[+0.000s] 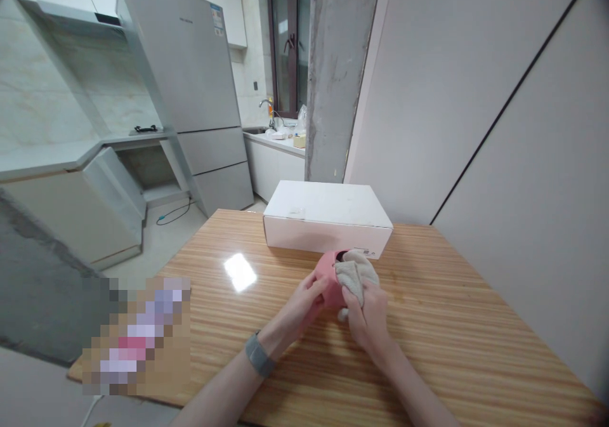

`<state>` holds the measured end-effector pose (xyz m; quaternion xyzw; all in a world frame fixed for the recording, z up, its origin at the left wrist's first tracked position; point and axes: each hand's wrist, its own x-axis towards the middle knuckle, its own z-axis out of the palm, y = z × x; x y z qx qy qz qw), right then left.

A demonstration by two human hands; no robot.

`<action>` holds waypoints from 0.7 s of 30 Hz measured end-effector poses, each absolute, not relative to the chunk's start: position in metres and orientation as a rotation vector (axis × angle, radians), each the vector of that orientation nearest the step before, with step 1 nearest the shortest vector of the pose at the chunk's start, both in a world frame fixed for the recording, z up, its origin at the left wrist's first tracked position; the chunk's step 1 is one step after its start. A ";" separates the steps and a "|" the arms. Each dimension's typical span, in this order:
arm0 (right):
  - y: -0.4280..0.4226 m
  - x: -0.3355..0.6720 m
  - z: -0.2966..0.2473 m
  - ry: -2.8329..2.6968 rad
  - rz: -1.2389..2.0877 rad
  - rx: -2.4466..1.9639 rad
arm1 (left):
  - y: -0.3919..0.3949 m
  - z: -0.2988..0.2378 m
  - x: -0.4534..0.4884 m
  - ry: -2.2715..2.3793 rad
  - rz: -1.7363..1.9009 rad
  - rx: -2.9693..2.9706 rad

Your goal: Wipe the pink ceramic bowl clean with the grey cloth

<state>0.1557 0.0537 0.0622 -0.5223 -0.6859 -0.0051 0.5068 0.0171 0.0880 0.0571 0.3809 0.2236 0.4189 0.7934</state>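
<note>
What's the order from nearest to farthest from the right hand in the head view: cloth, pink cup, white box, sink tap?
1. Cloth: gripped in the right hand, at the cup's mouth.
2. Pink cup: just left of that hand.
3. White box: on the table, ahead of the hands.
4. Sink tap: far back, by the window.

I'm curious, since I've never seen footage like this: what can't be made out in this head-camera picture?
Head view only:
Inside of the pink container: hidden by the beige cloth.
Its lower side: covered by the left hand and right hand.
Items at the table's near left: blurred by a pixelated patch.
Label on the white box: too small to read.
</note>
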 end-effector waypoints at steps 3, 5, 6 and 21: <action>0.053 0.152 0.058 -1.429 0.225 -1.309 | 0.085 0.057 0.022 0.342 0.935 0.843; 0.051 0.149 0.057 -1.345 0.392 -1.299 | 0.083 0.058 0.024 0.329 0.950 0.839; 0.050 0.146 0.056 -1.312 0.459 -1.294 | 0.083 0.058 0.024 0.332 0.953 0.834; 0.049 0.153 0.062 -1.885 0.332 -1.070 | 0.099 0.057 0.005 0.728 0.919 0.940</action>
